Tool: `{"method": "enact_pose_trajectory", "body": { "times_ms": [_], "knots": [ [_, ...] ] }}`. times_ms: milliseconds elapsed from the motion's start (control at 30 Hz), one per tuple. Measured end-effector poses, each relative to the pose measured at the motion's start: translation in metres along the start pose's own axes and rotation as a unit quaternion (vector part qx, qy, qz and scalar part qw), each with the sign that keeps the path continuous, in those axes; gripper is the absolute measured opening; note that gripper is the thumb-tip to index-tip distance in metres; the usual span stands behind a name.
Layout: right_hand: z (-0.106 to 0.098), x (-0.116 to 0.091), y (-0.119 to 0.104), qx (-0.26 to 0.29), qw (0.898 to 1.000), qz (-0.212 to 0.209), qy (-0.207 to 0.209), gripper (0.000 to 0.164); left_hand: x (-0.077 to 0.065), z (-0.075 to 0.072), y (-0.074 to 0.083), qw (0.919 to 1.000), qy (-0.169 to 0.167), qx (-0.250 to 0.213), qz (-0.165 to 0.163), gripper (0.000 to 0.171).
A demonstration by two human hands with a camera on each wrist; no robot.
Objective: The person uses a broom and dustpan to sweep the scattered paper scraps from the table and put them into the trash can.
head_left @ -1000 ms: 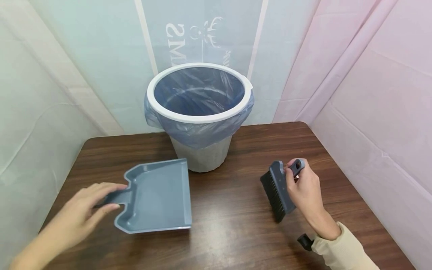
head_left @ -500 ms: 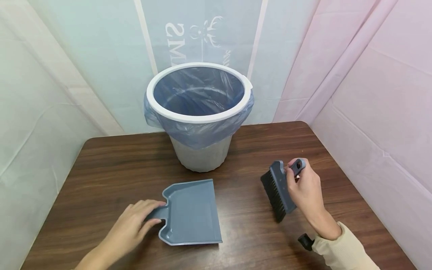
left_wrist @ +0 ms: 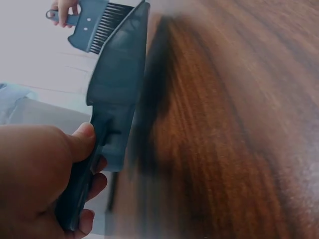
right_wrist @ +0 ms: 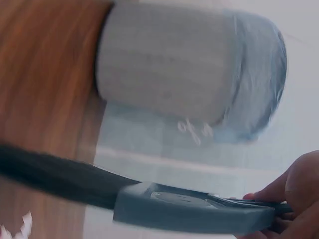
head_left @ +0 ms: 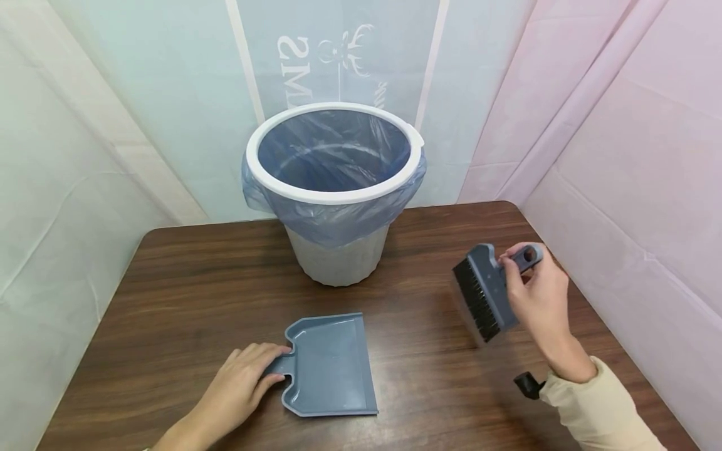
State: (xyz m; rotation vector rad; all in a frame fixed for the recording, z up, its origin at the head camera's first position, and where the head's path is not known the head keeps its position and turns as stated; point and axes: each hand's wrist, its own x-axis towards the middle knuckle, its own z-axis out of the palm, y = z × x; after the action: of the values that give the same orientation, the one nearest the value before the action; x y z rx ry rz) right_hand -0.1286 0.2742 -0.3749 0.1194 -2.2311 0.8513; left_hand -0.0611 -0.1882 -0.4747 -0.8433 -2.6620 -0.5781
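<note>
My left hand (head_left: 237,382) grips the short handle of a blue-grey dustpan (head_left: 333,366) low over the table, its straight lip facing right. The left wrist view shows the thumb on one side of the handle and curled fingers on the other. At the right, my right hand (head_left: 540,304) pinches the looped handle of a matching hand brush (head_left: 496,285). Its black bristles (head_left: 476,302) point left and down, towards the pan, with a wide gap between. In the right wrist view the brush (right_wrist: 189,211) is seen edge-on.
Behind the dustpan stands a pale waste bin (head_left: 341,260) with a white rim (head_left: 338,198) and a translucent blue liner (head_left: 333,222). Torn pale scraps (right_wrist: 25,226) show at the lower left of the right wrist view. Fabric walls enclose the brown wooden table (head_left: 186,282).
My left hand has brought the dustpan rightward, nearer to me and lower. In the last half second, my right hand has lifted the brush up and to the right.
</note>
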Motion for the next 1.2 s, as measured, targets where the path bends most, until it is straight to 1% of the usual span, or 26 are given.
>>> {"method": "enact_pose_trajectory", "body": {
  "times_ms": [133,233,567,667,733,933,1033,1200],
  "knots": [
    [-0.005,0.016,0.017,-0.019,0.999,-0.029,0.016,0.011,-0.001,0.003,-0.001,0.9999,-0.008,0.004,-0.006,0.042],
    [-0.008,0.021,0.032,-0.037,0.998,-0.041,0.019,0.011,-0.002,0.006,-0.002,0.9998,-0.013,0.008,-0.009,0.042],
    [-0.014,0.018,0.066,-0.099,0.994,-0.036,0.025,0.013,-0.003,0.01,-0.004,0.9999,0.0,0.015,0.007,0.044],
    [-0.014,0.018,0.074,-0.115,0.992,-0.036,0.022,0.012,-0.003,0.01,-0.004,0.9998,0.002,0.017,0.008,0.044],
    [-0.014,0.017,0.079,-0.118,0.992,-0.028,0.017,0.011,-0.003,0.01,-0.004,0.9998,0.002,0.018,0.008,0.044],
    [-0.012,0.012,0.084,-0.119,0.993,-0.001,0.003,0.008,-0.001,0.009,-0.004,0.9997,0.0,0.021,0.008,0.045],
    [-0.01,0.011,0.083,-0.116,0.993,-0.004,0.004,0.009,-0.001,0.009,-0.004,0.9997,-0.004,0.023,0.002,0.046],
    [-0.006,0.008,0.076,-0.107,0.994,-0.017,-0.009,0.01,-0.002,0.009,-0.005,0.9997,-0.006,0.023,0.001,0.046]
  ]
}}
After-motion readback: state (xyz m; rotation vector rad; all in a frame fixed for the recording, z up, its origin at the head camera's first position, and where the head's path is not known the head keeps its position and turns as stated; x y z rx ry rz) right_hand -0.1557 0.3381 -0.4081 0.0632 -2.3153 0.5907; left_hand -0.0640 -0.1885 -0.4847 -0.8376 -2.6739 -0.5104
